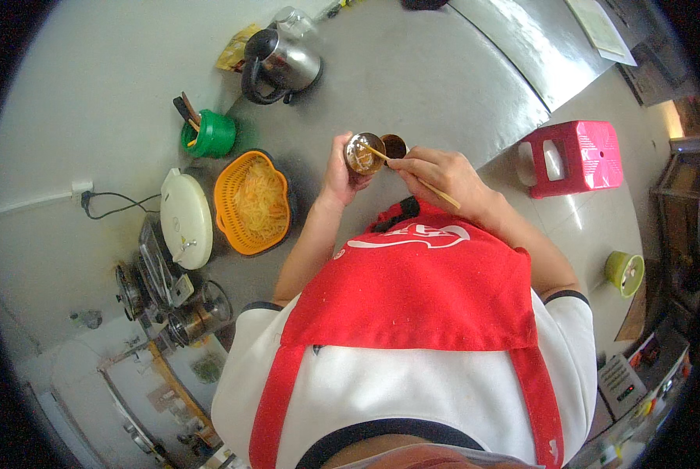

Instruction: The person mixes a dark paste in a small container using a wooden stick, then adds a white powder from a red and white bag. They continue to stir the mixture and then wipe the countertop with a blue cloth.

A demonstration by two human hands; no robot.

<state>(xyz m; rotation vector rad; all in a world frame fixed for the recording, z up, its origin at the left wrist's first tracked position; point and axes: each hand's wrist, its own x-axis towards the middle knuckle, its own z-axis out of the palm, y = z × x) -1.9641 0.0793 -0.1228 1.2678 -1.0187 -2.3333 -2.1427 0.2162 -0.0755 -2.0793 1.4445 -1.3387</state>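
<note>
My left hand (339,170) grips a small round shiny container or lid (357,167), with brownish residue and pale patches on its face. Just right of it is a dark round opening, apparently of a jar or cup (394,148); whether the two are joined I cannot tell. My right hand (446,179) is closed around wooden chopsticks (438,192). Their tips reach onto the shiny round face, and the hand partly hides their middle. To the left of my forearm, an orange plastic colander (223,202) holds pale yellow and orange shreds (261,202).
On the grey tabletop (397,70) stand a steel electric kettle (291,61) and a green tub of utensils (216,133). A cream round lid (187,225) and pots (192,325) are at left. A pink stool (584,157) and green bin (618,272) stand on the floor at right.
</note>
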